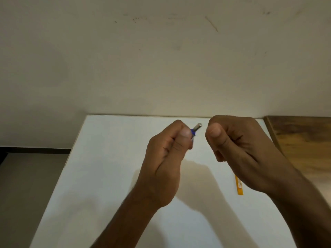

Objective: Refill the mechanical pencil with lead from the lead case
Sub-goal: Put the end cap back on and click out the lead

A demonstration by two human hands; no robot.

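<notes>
The left hand (166, 158) is gripping the blue mechanical pencil with a silver cap (196, 129) above the white tabletop (107, 176), near its far edge. The right hand (238, 149) is pinched shut, on what I can't tell. The yellow lead case (239, 185) is lying toward the right edge. Probably uncapping; next needs a careful pull.

The scene is dimly lit with a warm, yellowish cast. The white table (111, 158) is the brightest surface, without harsh glare. Soft, blurred shadows of the 2 hands, left (166, 158) and right (241, 151), fall on the table just below and between them, so light comes from above and ahead. The wall (161, 59) above the table looks murky and grainy. Wide-angle distortion bends the table's edges outward. Detail is soft throughout, fingers slightly smeared.
</notes>
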